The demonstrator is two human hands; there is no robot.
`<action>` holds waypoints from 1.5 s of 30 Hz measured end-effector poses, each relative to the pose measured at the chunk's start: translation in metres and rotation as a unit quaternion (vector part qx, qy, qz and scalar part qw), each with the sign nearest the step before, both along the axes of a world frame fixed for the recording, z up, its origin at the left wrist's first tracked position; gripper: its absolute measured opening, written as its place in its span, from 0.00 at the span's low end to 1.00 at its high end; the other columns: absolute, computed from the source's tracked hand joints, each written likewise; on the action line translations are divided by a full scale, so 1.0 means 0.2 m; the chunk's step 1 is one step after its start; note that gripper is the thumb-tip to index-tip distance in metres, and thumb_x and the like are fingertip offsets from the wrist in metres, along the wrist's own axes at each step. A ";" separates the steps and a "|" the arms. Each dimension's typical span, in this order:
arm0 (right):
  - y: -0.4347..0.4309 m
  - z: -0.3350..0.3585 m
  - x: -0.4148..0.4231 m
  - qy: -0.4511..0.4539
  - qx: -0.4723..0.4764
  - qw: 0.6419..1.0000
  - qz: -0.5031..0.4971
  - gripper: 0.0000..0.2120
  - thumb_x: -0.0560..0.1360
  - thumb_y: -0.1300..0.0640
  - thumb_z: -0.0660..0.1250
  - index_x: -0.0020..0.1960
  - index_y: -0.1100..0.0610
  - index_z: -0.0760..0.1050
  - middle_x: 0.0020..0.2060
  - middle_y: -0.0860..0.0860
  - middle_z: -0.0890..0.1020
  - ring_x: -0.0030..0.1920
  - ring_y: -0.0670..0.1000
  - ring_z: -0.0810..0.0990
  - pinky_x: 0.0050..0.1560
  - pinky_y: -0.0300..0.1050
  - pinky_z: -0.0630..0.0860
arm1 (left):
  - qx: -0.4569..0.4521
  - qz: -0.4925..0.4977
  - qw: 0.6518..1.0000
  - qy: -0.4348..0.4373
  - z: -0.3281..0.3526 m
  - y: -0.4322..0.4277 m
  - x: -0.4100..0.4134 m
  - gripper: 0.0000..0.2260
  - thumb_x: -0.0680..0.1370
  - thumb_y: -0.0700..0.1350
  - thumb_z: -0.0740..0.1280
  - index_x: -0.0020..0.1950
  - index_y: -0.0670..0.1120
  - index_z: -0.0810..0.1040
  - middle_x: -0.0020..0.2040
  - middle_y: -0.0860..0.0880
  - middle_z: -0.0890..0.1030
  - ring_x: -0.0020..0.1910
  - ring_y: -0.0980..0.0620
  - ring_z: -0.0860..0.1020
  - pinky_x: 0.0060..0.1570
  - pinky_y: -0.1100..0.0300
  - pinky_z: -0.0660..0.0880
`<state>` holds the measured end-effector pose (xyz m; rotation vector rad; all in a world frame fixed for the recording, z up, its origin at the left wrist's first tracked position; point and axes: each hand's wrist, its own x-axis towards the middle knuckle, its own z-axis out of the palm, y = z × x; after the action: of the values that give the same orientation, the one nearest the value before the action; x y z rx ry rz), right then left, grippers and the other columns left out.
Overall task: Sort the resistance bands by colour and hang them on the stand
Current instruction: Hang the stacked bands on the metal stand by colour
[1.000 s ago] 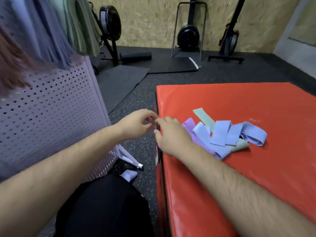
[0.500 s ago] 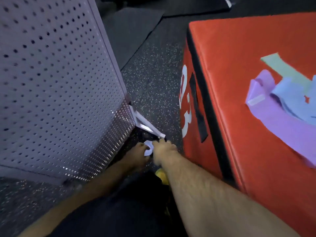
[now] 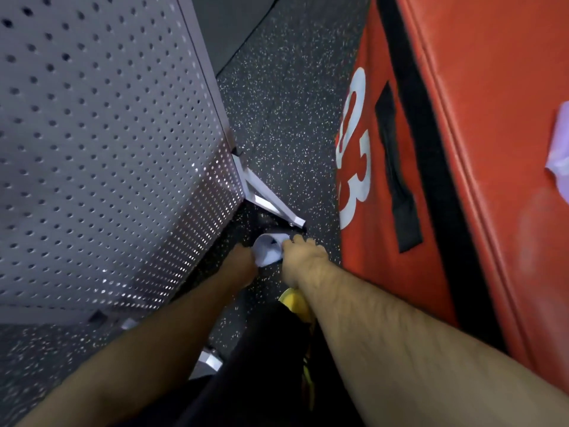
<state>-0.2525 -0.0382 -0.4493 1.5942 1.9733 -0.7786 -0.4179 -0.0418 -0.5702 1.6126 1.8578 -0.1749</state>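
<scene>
A pale blue resistance band (image 3: 268, 248) lies low by the floor, curled into a loop, next to the stand's white foot (image 3: 271, 204). My left hand (image 3: 241, 263) holds its left side and my right hand (image 3: 303, 257) grips its right side; both sets of fingers are partly hidden behind the band. The stand's perforated grey panel (image 3: 107, 149) rises on the left. At the right edge a lilac band (image 3: 558, 149) lies on top of the red box (image 3: 492, 149).
The red padded box with a white number and a black handle strap (image 3: 397, 174) walls in the right side. Speckled black rubber floor (image 3: 283, 103) runs between box and stand. My dark trouser leg (image 3: 261, 365) and a yellow shoe (image 3: 294, 302) are below my arms.
My hands left the red box top and went down to the floor by the stand's foot. They now hold the pale blue band, lifted and opened into a loop.
</scene>
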 end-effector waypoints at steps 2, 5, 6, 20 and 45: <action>0.00 0.14 0.02 0.024 0.022 0.999 0.002 0.32 0.76 0.57 0.68 0.76 0.55 0.59 0.74 0.55 0.64 0.72 0.59 0.65 0.71 0.54 0.67 | 0.039 0.028 0.998 -0.041 0.21 -0.03 0.05 0.08 0.77 0.39 0.66 0.49 0.41 0.85 0.47 0.43 0.84 0.50 0.44 0.82 0.52 0.54 0.76; 0.00 0.44 0.06 0.082 0.078 0.994 -0.001 0.30 0.76 0.57 0.68 0.75 0.56 0.61 0.71 0.55 0.66 0.70 0.59 0.67 0.69 0.55 0.69 | 0.143 0.086 0.977 -0.132 0.62 -0.05 0.14 0.06 0.73 0.34 0.67 0.43 0.44 0.80 0.40 0.50 0.81 0.40 0.55 0.80 0.40 0.61 0.76; -0.01 0.55 0.07 0.112 0.100 0.989 -0.007 0.30 0.76 0.57 0.68 0.75 0.56 0.61 0.70 0.55 0.66 0.69 0.59 0.67 0.69 0.55 0.69 | 0.174 0.081 0.969 -0.157 0.81 -0.06 0.17 0.07 0.73 0.34 0.67 0.43 0.46 0.79 0.40 0.52 0.79 0.39 0.57 0.78 0.39 0.61 0.74; -0.41 2.06 1.05 0.424 0.481 0.765 -0.062 0.04 0.77 0.55 0.69 0.44 0.51 0.77 0.38 0.44 0.79 0.38 0.41 0.74 0.40 0.41 0.68 | 0.435 -0.111 0.796 -0.407 2.66 -0.31 0.94 0.13 0.74 0.40 0.71 0.53 0.56 0.78 0.43 0.51 0.81 0.41 0.51 0.81 0.43 0.53 0.77; -0.62 1.76 2.13 0.351 0.449 0.756 -0.322 0.05 0.80 0.56 0.65 0.49 0.56 0.78 0.35 0.47 0.79 0.30 0.40 0.71 0.33 0.36 0.68 | 0.227 -0.323 0.919 0.015 2.04 0.16 1.76 0.22 0.77 0.48 0.68 0.69 0.43 0.72 0.64 0.44 0.77 0.61 0.42 0.76 0.60 0.52 0.73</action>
<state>0.1738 -0.1631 -0.0971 3.0253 2.5298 -0.7707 -0.0665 -0.0090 -0.1631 2.5261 1.3765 -0.0474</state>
